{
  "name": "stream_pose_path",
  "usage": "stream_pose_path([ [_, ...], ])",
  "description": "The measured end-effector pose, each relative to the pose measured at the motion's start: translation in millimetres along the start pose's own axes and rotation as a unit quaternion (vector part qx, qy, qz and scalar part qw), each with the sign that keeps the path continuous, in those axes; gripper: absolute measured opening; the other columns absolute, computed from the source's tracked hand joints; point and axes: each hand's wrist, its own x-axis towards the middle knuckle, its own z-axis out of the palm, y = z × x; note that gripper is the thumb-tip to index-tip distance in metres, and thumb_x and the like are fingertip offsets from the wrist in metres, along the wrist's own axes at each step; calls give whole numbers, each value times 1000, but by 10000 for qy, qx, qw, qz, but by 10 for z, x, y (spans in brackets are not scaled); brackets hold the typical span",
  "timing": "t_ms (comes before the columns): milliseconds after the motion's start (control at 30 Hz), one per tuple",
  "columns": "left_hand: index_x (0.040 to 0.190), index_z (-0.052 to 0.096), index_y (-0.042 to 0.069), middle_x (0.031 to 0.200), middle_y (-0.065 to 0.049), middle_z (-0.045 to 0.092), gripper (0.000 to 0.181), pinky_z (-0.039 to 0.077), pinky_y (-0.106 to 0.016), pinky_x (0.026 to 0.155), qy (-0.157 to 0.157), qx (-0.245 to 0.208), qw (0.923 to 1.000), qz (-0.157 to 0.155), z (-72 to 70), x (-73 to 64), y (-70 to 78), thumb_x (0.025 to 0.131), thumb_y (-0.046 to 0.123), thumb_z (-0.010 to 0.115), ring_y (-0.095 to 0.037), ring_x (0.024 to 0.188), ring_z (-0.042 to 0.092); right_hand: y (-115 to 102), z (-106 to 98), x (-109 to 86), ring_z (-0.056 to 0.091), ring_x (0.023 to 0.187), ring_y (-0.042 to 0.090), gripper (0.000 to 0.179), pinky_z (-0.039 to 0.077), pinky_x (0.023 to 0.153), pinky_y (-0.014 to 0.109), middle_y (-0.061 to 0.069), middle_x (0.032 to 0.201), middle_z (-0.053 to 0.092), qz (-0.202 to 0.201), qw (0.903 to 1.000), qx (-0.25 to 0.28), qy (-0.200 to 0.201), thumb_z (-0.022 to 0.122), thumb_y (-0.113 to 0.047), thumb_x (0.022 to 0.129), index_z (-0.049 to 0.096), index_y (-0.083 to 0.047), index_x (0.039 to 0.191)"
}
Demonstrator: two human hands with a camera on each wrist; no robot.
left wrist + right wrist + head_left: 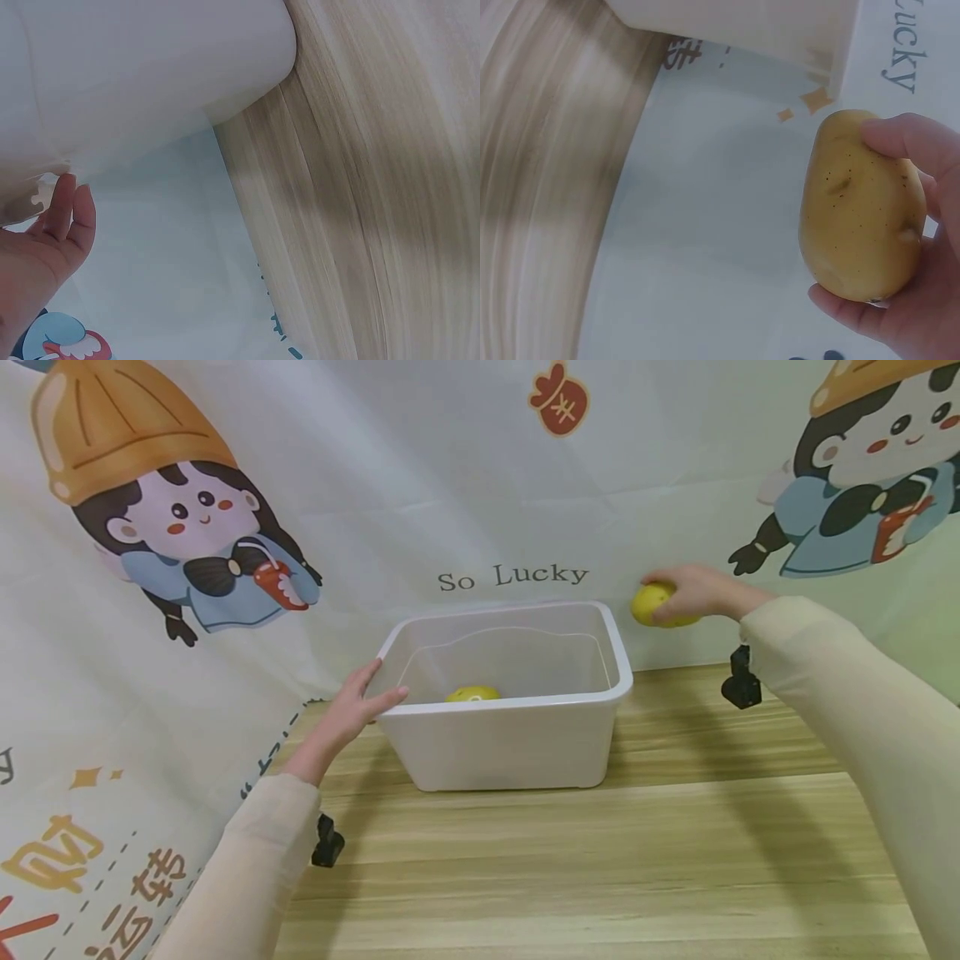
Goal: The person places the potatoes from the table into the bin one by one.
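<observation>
My right hand (693, 593) holds a yellow potato (862, 206), thumb on one side and fingers round the other, raised above the table to the right of a white plastic bin (510, 747). Dark specks and a small dent mark the potato's skin in the right wrist view. At the bin's left end, my left hand (348, 710) grips the rim, its thumb lying over the front left corner. Fingers (64, 206) bend up under that rim in the left wrist view. Inside the bin lies another yellow, rounded thing (472, 693), its lower part hidden by the front wall.
The bin stands on a wood-grain table (600, 868), close to a white printed cloth (465, 510) that hangs behind and along the left side. Black wrist cameras (742, 678) hang below both sleeves.
</observation>
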Motion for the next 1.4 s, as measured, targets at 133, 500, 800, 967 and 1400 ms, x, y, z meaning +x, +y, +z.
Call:
stream_pose_path([
  [133,148,5,8,149,-23,8,85,37,-54,98,2,-25,10000,6,2,-4,-2,87,41,55,-40,131,25,-64,-32,22,43,94,35,64,38,77,46,26,118,48,8,10000,33,-47,58,-20,79,37,3,135],
  [500,148,6,8,150,-23,9,85,38,-54,97,13,38,10000,52,4,3,-4,87,41,55,-40,131,25,-226,-106,81,43,97,34,64,38,79,46,25,121,47,-27,10000,31,-66,58,-21,81,36,0,137],
  [800,148,5,10,150,-22,9,85,37,-54,97,-3,10,10000,43,-4,-9,-12,87,42,55,-40,131,25,-361,-170,114,42,99,34,64,37,81,47,26,125,45,-248,9997,6,-41,57,-19,80,35,2,137],
  [967,148,5,10,150,-22,9,85,37,-53,97,-7,29,10000,39,-2,-11,-9,87,42,55,-39,131,25,-453,-194,152,41,101,34,64,36,82,46,25,129,44,-286,9996,28,-48,56,-16,80,35,1,138],
  [1400,148,5,12,150,-21,9,84,37,-55,97,-5,-28,10000,38,-2,-30,16,87,41,55,-39,131,26,-709,-217,257,40,102,33,64,35,82,45,22,129,45,-449,9988,-186,-59,57,-19,80,36,-2,138],
])
